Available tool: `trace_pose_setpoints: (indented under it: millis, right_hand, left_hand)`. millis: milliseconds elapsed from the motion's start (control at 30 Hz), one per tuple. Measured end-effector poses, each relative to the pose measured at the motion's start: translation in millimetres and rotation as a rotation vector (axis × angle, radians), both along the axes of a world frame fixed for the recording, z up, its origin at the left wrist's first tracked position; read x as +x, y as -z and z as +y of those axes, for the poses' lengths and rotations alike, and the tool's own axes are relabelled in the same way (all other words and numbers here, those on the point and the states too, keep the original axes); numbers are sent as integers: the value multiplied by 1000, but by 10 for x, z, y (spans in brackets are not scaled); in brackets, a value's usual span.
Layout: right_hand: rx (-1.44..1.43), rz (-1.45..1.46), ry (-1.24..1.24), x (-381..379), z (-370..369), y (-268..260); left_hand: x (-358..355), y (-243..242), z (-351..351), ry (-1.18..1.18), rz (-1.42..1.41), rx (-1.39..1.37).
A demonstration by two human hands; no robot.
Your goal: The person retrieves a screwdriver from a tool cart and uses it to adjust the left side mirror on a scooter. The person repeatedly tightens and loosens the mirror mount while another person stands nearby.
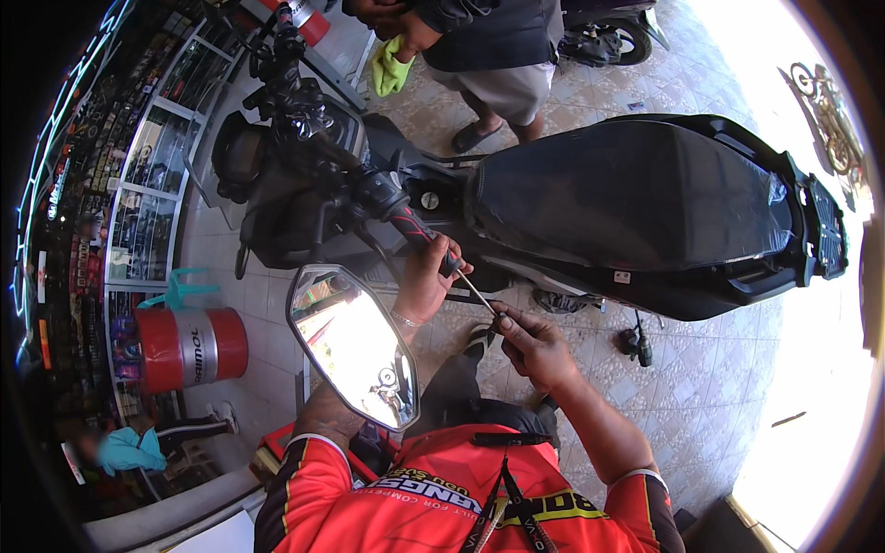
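Note:
My left hand (pixel 424 280) is wrapped around the outer end of a black and red rubber handlebar grip (pixel 413 228) on a motorcycle. Between that grip's end and my right hand runs a thin metal rod (pixel 477 292); whether it is a tool shaft or a long bolt is unclear. The fingers of my right hand (pixel 543 351) pinch the rod's near end, hiding its tip. A switch housing (pixel 379 190) sits just inboard of the grip. Below and left of my left hand, a rear-view mirror (pixel 352 345) covers part of my left forearm.
The long black motorcycle seat (pixel 588 190) stretches right. Beyond the motorcycle stands a person (pixel 484 41) holding a yellow-green cloth (pixel 392 67). A cordless power tool (pixel 636 343) lies on the tiled floor. Leftward are a red drum (pixel 225 349), a teal plastic chair (pixel 181 289) and glass display cabinets (pixel 148 186).

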State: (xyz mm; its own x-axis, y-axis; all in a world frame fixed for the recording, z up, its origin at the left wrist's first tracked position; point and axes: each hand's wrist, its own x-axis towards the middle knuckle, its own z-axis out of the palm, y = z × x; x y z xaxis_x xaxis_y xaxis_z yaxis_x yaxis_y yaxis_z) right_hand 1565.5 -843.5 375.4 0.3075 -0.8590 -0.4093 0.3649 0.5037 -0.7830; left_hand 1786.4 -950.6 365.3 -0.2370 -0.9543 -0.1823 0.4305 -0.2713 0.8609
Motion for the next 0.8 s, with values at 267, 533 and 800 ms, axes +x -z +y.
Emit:
trace_pose_setpoints:
  millis: [267,533,800]
  right_hand:
    - [-728,1108,-35,22,-15,-173]
    - [94,-144,-80,-47,-87,-113]
    - [-807,1123,-32,57,-74,-156]
  left_hand:
    - [-56,-27,-8,-23,-39,37]
    - [-67,-23,-14,-5,-13,-7]
    - [-72,-15,-21,-6,-20,3]
